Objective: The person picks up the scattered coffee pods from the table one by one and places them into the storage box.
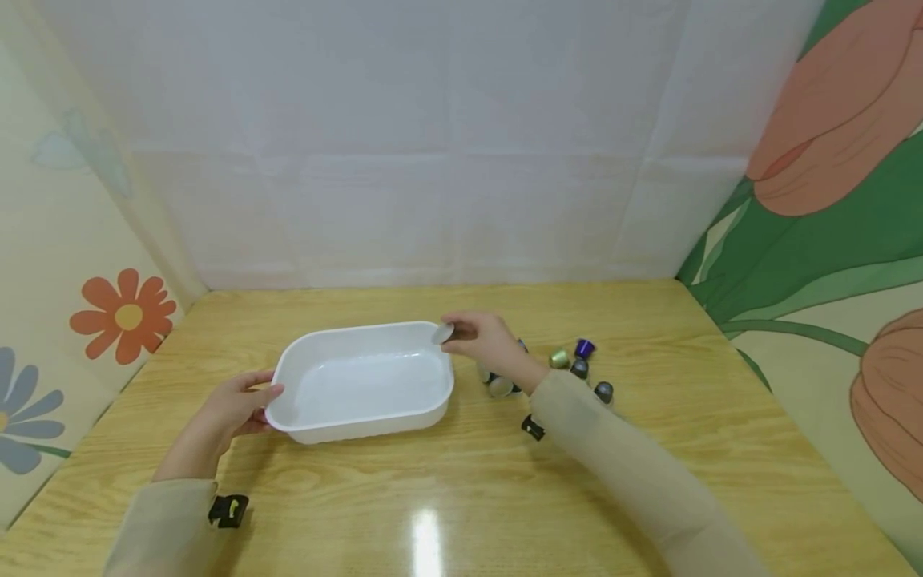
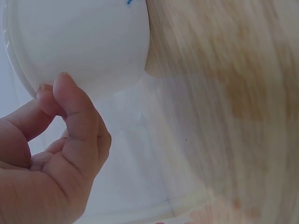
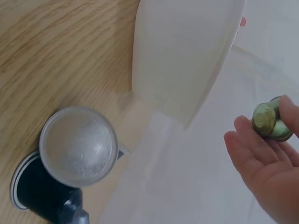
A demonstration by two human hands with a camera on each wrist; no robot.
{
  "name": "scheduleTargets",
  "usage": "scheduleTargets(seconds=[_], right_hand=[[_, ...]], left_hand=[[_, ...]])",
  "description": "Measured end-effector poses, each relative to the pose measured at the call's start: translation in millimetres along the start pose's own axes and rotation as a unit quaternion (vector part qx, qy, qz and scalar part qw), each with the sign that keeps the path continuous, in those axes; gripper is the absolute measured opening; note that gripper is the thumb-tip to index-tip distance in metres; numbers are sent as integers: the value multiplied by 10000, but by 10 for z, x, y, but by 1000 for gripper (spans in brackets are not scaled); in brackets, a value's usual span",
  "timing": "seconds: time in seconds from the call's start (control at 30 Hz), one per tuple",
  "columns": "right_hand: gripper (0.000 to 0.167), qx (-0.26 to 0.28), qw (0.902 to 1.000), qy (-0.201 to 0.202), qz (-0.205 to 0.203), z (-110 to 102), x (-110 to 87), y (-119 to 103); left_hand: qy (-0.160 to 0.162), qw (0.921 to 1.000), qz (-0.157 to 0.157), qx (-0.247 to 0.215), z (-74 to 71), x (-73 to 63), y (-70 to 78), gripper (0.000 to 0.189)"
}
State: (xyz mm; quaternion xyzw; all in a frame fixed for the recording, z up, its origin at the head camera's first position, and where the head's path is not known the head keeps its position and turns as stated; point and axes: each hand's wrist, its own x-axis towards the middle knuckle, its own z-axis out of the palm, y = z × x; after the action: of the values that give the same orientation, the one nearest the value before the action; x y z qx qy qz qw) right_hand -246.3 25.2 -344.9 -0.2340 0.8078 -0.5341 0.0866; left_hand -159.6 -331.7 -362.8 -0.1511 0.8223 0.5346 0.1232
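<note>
While the right hand (image 1: pixel 486 340) pinches a green capsule (image 3: pixel 267 120) near the right end of the white tray (image 1: pixel 360 385), the left hand (image 1: pixel 234 405) grips its left end; the right forearm (image 1: pixel 634 465) partly hides other capsules (image 1: pixel 585 349) on the bench (image 1: pixel 346 497).

Tray (image 1: pixel 368 383): smooth, semi-gloss, plastic-lkg. Green capsule (image 3: pixel 265 118): shiny, metallic. Pale capsule lid (image 3: pixel 78 145): smooth, foil-like, w/ slight sheen. Table (image 1: pixel 339 501): glossy wood-grain. Far backdrop (image 1: pixel 447 144): matt, creased, cloth or paper, can't tell. Sleeves (image 1: pixel 642 477): matt cloth.
</note>
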Motion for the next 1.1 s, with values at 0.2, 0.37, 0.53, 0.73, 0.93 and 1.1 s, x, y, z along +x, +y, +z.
scheduleTargets(seconds=[0.2, 0.37, 0.53, 0.73, 0.93, 1.1], right_hand=[[48, 130, 9997, -197, 30, 102, 58, -44], [48, 249, 9991, -330, -45, 200, 103, -82], [45, 409, 9982, -442, 5, 308, 161, -104], [43, 410, 9978, -516, -46, 424, 241, -110], [44, 306, 9975, -621, -127, 508, 302, -156], [45, 391, 9966, -731, -8, 568, 334, -177]], left_hand=[[-18, 10000, 8, 18, -1, 2, -7, 61], [20, 10000, -34, -30, -1, 12, -10, 62], [12, 10000, -33, -37, 0, 21, -18, 61], [-41, 10000, 45, -37, -7, 26, -19, 61], [-43, 10000, 52, -32, -5, 22, -17, 61], [-71, 9999, 73, -45, 5, 15, -12, 61]])
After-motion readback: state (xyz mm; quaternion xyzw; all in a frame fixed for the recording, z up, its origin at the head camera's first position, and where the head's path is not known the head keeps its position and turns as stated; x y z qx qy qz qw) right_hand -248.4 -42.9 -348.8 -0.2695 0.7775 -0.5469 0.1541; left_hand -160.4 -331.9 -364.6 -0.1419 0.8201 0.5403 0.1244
